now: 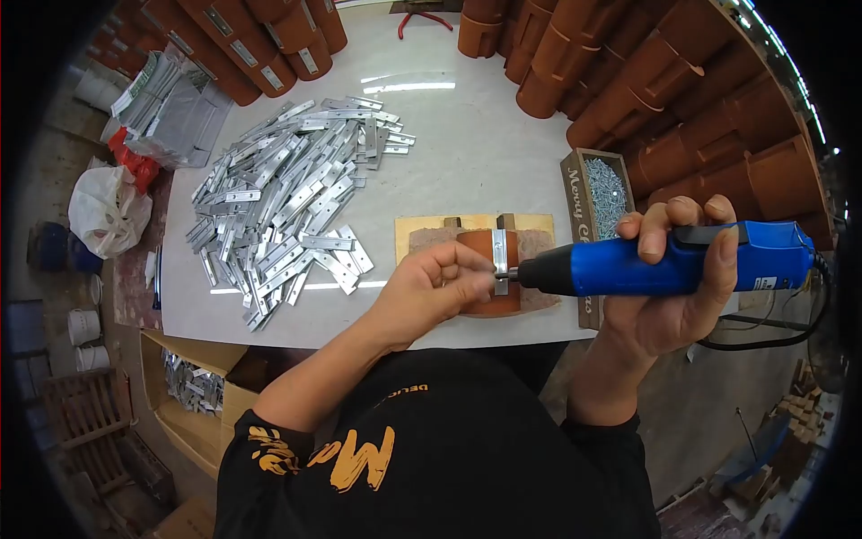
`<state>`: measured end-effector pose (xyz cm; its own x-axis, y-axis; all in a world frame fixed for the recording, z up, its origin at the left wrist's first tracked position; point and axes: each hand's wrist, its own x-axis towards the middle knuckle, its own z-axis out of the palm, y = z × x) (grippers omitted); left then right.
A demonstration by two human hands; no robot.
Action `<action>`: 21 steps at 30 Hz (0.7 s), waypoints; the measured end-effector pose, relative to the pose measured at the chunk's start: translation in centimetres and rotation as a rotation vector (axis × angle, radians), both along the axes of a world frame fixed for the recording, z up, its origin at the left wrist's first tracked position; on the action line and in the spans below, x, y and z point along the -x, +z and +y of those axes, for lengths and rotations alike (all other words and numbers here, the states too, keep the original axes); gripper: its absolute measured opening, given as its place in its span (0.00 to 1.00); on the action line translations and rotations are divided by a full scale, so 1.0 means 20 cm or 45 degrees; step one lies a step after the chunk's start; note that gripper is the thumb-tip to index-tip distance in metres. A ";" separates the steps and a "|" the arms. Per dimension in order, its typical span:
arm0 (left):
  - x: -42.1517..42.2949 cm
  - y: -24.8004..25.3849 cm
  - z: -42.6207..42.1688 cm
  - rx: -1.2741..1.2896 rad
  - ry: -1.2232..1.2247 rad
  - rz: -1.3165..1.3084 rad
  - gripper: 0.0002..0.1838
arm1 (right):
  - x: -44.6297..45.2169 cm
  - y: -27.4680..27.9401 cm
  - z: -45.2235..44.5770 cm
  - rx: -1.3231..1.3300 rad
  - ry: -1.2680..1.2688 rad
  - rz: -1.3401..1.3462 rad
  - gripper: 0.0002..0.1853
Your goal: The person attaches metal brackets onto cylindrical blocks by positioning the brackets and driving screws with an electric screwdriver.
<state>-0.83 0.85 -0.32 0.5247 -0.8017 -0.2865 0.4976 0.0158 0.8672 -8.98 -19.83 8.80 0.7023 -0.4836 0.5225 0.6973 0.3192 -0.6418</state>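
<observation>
Currently gripped, right hand: my fingers and thumb are wrapped around the body of the blue power driver point(588, 269), right hand point(664, 314) toward its rear.
Left hand: thumb and forefinger point(440, 286) brought close together beside the bit; whether something is pinched there, I cannot tell.
Driver position: above the table point(449, 153), bit at the near part of the metal strip point(500, 247); contact unclear.
Driver handling: probably fairly heavy, rigid, smooth-cased; best held around the mid-body, clear of the black nose, allowing for cord drag.
Driver axis: long axis roughly crosswise, nose to my left, corded end to my right; downward tilt hard to judge.
Strip: lies on the brown clay-coloured piece point(479, 241), long axis running away from me; likely light, stiff, slippery; hold by the edges.
Clay-coloured piece: probably brittle; support from beneath.
</observation>
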 end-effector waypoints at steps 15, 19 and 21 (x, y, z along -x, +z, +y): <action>0.11 -0.03 -0.06 -0.083 0.277 -1.118 0.05 | -0.03 -0.02 0.02 -0.143 -0.170 0.096 0.17; 0.11 -0.08 -0.09 -0.096 0.278 -1.285 0.07 | 0.00 -0.02 -0.02 0.003 0.013 0.027 0.16; 0.12 -0.12 -0.13 -0.092 0.290 -1.336 0.08 | 0.01 -0.04 -0.03 0.062 -0.037 0.035 0.16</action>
<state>-3.21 -1.69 -2.65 0.6708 -0.6531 0.3514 -0.5041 -0.0541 0.8619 -9.11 -20.38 7.98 0.7030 -0.4784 0.5263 0.6874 0.2673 -0.6753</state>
